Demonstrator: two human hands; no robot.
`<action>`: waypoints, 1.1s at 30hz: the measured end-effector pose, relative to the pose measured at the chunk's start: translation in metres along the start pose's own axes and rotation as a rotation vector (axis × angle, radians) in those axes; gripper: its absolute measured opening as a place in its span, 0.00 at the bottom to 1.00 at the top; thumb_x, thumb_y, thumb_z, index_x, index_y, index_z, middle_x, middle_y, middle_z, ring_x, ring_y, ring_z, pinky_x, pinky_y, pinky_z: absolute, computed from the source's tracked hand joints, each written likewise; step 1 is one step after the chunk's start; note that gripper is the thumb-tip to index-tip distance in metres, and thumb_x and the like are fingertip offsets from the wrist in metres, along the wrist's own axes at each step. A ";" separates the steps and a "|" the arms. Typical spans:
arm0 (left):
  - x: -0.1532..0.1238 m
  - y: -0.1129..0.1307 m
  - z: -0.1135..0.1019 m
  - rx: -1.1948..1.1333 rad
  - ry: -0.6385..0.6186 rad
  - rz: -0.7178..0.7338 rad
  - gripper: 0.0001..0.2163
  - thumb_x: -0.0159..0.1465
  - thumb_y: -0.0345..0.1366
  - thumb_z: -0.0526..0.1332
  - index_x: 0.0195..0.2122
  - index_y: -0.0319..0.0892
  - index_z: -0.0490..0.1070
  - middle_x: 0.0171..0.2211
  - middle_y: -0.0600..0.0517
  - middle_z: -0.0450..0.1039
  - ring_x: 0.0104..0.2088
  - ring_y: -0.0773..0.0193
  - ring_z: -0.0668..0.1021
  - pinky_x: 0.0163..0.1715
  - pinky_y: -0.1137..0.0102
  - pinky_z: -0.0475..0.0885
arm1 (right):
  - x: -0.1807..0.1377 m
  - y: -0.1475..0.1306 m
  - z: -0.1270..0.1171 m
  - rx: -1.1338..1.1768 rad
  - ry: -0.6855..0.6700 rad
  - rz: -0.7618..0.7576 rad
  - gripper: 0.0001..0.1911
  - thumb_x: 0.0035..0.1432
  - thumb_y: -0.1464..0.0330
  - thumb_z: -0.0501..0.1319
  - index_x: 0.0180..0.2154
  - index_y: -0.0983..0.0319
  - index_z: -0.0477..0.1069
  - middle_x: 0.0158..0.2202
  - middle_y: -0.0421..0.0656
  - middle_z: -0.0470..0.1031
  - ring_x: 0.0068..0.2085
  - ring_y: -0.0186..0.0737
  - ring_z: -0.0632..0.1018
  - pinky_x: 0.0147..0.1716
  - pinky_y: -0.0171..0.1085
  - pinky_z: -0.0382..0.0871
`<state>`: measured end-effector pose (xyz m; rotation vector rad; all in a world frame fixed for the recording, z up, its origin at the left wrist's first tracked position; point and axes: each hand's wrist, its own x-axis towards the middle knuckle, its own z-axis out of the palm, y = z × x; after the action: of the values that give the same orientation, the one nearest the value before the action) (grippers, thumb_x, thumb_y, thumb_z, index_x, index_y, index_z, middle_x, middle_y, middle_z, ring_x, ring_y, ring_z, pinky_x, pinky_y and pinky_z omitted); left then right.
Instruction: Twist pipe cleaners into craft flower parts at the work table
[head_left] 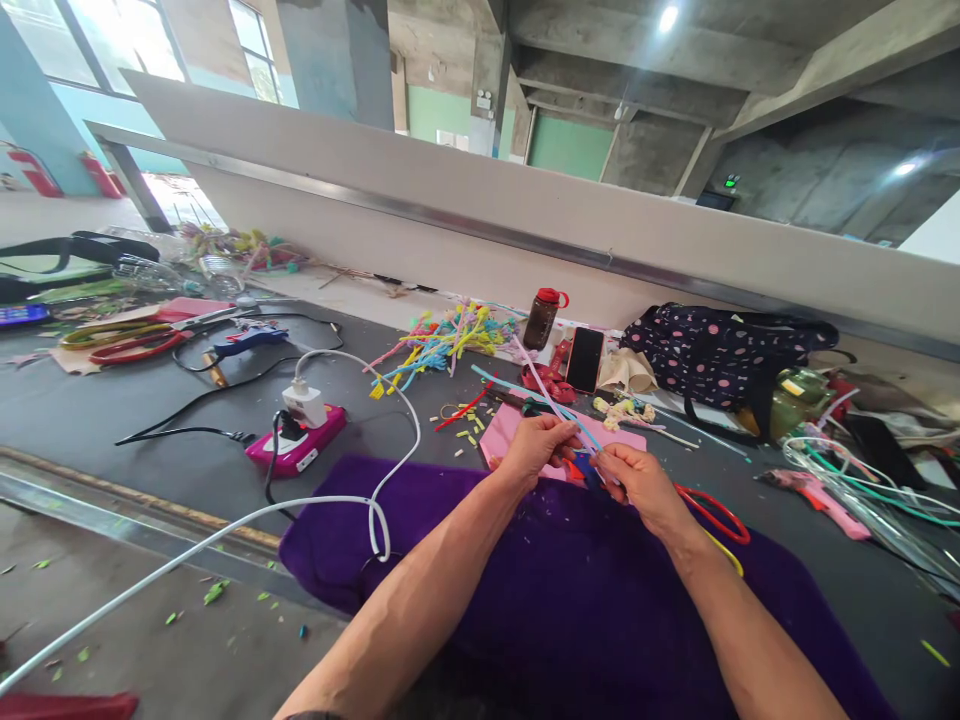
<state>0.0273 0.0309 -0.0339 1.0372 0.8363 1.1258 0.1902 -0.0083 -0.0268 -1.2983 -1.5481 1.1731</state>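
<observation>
My left hand (531, 447) is closed, with thumb and fingers pinching a lilac pipe cleaner (541, 383) that slants up and to the left. Close beside it, my right hand (636, 482) is also closed, its fingertips gripping the lower end of the pipe cleaners. A light blue pipe cleaner (508, 381) crosses the lilac one and runs toward the same spot. Exactly how they meet between the fingers is hidden. Beneath both hands lie a pink sheet (501, 432) and a purple cloth (427, 515). Red handles (712, 512) show beside my right wrist.
Behind the hands are a pile of coloured pipe-cleaner pieces (469, 335), a bottle (541, 320), a phone (585, 360) and a patterned bag (705, 355). Left are a magenta power strip (330, 438) with a white cable (411, 420) and scissors (127, 345). A pink glue gun (825, 505) lies right.
</observation>
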 end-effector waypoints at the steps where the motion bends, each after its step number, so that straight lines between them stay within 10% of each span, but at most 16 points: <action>1: 0.000 0.000 0.000 0.004 -0.011 -0.008 0.11 0.51 0.41 0.63 0.24 0.36 0.70 0.24 0.49 0.74 0.17 0.73 0.72 0.12 0.80 0.60 | 0.000 0.000 0.000 0.004 0.006 0.000 0.14 0.52 0.58 0.56 0.24 0.63 0.64 0.15 0.34 0.57 0.15 0.26 0.58 0.14 0.30 0.47; 33: -0.001 -0.007 0.004 0.340 -0.127 0.043 0.09 0.54 0.38 0.58 0.26 0.36 0.70 0.21 0.53 0.71 0.17 0.73 0.70 0.14 0.80 0.58 | 0.002 0.001 -0.002 -0.053 -0.003 0.066 0.16 0.52 0.58 0.55 0.24 0.64 0.66 0.18 0.36 0.66 0.14 0.26 0.62 0.13 0.28 0.49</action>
<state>0.0324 0.0284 -0.0392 1.3984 0.9259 0.9608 0.1920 -0.0055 -0.0277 -1.3923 -1.5583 1.1832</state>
